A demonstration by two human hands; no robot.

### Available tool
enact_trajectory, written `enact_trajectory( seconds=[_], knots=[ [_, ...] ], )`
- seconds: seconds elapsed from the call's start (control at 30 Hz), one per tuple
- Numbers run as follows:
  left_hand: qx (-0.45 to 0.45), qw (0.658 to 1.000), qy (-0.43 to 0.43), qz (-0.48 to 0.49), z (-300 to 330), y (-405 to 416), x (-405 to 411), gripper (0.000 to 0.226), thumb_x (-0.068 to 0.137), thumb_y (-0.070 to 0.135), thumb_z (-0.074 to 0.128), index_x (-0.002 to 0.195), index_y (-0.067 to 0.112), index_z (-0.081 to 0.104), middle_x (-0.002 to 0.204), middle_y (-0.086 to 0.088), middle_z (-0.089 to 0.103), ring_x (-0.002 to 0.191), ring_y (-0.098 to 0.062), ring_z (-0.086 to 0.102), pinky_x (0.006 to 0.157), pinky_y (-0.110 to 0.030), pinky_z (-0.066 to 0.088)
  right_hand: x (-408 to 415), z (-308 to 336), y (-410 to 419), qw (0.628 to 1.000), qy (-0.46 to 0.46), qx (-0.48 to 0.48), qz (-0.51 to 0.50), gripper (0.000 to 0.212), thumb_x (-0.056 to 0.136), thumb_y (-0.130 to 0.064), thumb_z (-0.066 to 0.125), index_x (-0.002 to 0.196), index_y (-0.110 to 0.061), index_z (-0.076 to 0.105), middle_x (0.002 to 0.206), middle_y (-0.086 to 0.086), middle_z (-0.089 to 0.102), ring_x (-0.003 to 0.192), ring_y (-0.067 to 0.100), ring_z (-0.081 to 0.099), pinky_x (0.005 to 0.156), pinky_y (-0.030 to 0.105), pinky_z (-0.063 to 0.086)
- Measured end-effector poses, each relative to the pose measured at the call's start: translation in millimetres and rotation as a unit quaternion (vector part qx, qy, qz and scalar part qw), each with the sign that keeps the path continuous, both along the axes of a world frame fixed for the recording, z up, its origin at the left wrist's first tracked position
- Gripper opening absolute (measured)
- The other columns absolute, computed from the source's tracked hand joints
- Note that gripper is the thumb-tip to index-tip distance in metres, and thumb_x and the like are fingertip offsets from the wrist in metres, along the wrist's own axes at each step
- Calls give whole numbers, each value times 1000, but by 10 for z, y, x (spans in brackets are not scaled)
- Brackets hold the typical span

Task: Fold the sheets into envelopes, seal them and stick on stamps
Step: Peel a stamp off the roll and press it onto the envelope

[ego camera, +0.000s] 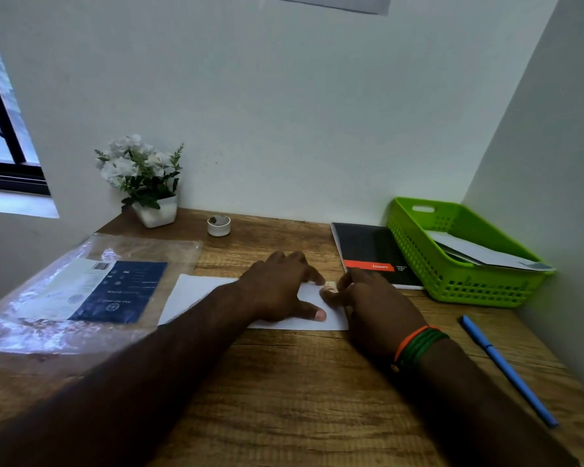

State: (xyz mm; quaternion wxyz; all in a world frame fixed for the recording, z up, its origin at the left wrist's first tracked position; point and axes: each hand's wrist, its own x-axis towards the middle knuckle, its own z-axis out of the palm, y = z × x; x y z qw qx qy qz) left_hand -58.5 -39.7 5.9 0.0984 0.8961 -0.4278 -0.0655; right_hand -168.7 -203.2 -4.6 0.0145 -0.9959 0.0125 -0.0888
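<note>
Centre frame, the white envelope (pixel 304 313) lies long-axis left to right on the desk (pixel 284 382). The left hand (pixel 280 288) presses it flat, fingers spread. The right hand (pixel 368 308), curled, pinches at its upper right corner, likely placing a stamp; I can't see one.

Both forearms reach forward, the left hand (pixel 280 291) spread flat with fingers straight and thumb out, the right hand (pixel 368 305) beside it with fingers curled, fingertips nearly meeting.
</note>
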Motion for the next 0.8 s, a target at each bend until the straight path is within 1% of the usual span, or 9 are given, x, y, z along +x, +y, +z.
enact_trajectory(
  seconds=[0.1, 0.17, 0.27, 0.4, 0.5, 0.57, 0.6, 0.7, 0.8],
  knots=[
    [0, 1000, -1, 0, -8, 2, 0, 70, 84, 66, 70, 146, 40, 50, 151, 5, 41, 138, -23, 36, 110, -48, 39, -20, 62, -5, 998, -32, 43, -30, 29, 96, -29, 55, 120, -31, 71, 118, -7, 68, 111, 15, 62, 93, 27, 50],
    [-2, 1000, 0, 1, -10, -2, 3, 70, 83, 66, 70, 146, 40, 50, 151, 5, 42, 138, -22, 36, 110, -48, 39, -40, 77, 8, 997, -36, 55, -38, 28, 97, -29, 54, 117, -26, 72, 116, -5, 69, 110, 16, 63, 90, 24, 48],
    [-1, 1000, 1, 1, -12, -2, -5, 71, 83, 66, 70, 146, 41, 49, 151, 5, 41, 139, -22, 35, 110, -47, 39, -35, 76, 63, 999, -2, 38, -37, 28, 99, -28, 54, 123, -22, 68, 128, -3, 57, 118, 18, 53, 99, 33, 49],
    [-3, 1000, 0, 3, 7, 15, -27, 71, 84, 66, 69, 147, 41, 49, 151, 5, 41, 139, -23, 35, 111, -48, 38, -7, 97, 138, 998, -7, 17, -65, 23, 94, -21, 58, 114, -18, 69, 122, 1, 58, 113, 21, 53, 95, 38, 52],
    [4, 1000, 9, 2, 37, 13, -55, 71, 85, 65, 69, 148, 41, 47, 153, 3, 39, 140, -24, 33, 113, -50, 37, -22, 85, 182, 997, -23, -27, -71, 21, 93, -23, 58, 109, -18, 71, 115, 2, 64, 107, 22, 58, 91, 33, 52],
    [7, 1000, 14, 1, 49, 16, -72, 71, 86, 64, 69, 149, 40, 46, 153, 2, 38, 141, -25, 32, 114, -51, 37, -42, 88, 186, 995, -48, -35, -82, 23, 91, -25, 56, 105, -24, 74, 106, 0, 70, 100, 20, 63, 87, 32, 52],
    [8, 1000, 14, 0, 56, 16, -77, 71, 86, 63, 69, 149, 40, 46, 153, 2, 38, 141, -25, 32, 114, -51, 37, -51, 83, 176, 994, -59, -27, -83, 26, 91, -27, 55, 108, -27, 74, 104, -1, 72, 99, 20, 65, 86, 32, 53],
    [9, 1000, 15, 3, 67, 14, -91, 70, 86, 62, 69, 149, 40, 46, 154, 2, 38, 141, -26, 32, 114, -51, 37, -52, 35, 170, 997, -52, 0, -60, 30, 93, -29, 56, 121, -30, 68, 115, -3, 65, 107, 21, 59, 84, 35, 54],
    [9, 1000, 16, 4, 68, 10, -81, 70, 86, 63, 69, 149, 41, 47, 155, 2, 37, 141, -26, 32, 114, -51, 38, -1, -32, 160, 997, -50, 8, -66, 18, 94, -32, 59, 108, -25, 68, 114, -2, 56, 109, 22, 53, 79, 38, 54]
  ],
)
